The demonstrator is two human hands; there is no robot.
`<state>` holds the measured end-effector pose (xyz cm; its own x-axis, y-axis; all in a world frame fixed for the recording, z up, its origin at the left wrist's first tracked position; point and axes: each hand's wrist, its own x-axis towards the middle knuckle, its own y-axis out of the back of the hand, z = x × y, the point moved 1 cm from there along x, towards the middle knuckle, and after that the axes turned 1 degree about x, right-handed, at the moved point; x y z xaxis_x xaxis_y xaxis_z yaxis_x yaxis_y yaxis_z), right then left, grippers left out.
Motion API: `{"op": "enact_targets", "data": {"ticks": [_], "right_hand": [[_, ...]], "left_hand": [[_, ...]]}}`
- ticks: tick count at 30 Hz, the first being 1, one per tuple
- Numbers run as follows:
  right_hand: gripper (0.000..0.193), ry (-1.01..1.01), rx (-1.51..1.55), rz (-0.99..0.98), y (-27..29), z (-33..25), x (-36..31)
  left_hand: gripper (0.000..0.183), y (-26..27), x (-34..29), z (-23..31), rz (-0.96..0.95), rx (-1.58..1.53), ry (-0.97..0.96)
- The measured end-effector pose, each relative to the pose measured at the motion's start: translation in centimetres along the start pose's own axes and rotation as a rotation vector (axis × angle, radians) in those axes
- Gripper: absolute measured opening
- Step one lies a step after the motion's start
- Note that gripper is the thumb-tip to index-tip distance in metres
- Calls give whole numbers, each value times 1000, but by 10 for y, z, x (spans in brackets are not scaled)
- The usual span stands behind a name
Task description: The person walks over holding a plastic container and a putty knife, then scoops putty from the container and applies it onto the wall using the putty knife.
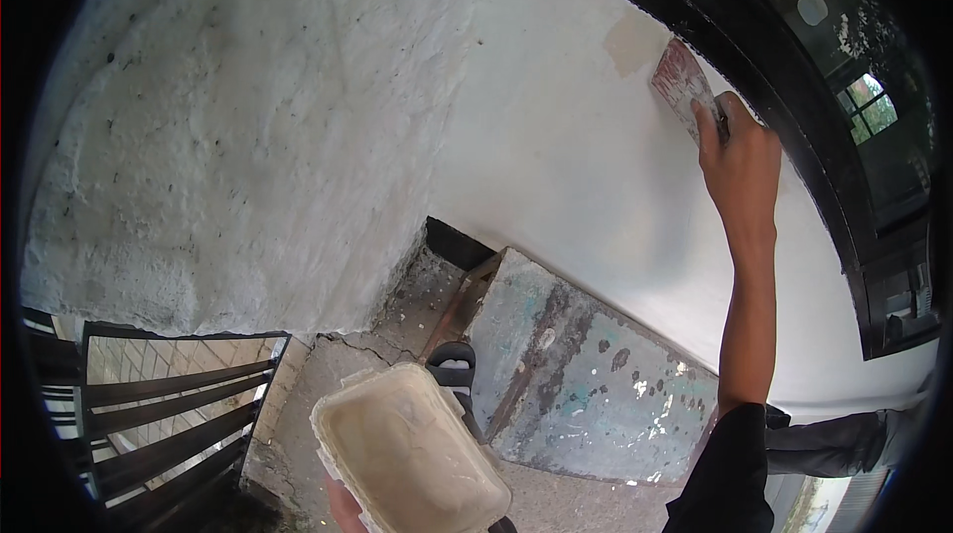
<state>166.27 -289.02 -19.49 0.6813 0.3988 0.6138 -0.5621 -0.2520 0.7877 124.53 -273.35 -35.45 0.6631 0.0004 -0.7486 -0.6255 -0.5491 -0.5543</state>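
Note:
My right hand is closed round a putty knife. Its wide reddish blade, smeared with whitish paste, rests against the smooth white wall beside a black window frame. A damp-looking tan patch shows on the wall just left of the blade. Low in front of me, my left hand grips a rectangular plastic tub by its left side; most of the fingers are hidden beneath it. Beige paste coats the tub's inside and rim.
A rough whitewashed wall fills the left. Below stands a paint-spotted grey box or bench against the smooth wall, with a dark sandal beside it. Black railing bars are at lower left. Dark cloth lies at lower right.

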Motion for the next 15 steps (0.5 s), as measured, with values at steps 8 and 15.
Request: {"op": "enact_targets", "data": {"ticks": [8,15], "right_hand": [[24,55,220,63,-33,-4,25],[22,-135,182,-173,-61,39,-120]], "left_hand": [[55,2,6,1,78,349,-50],[56,0,-15,8,134,657,-196]]}}
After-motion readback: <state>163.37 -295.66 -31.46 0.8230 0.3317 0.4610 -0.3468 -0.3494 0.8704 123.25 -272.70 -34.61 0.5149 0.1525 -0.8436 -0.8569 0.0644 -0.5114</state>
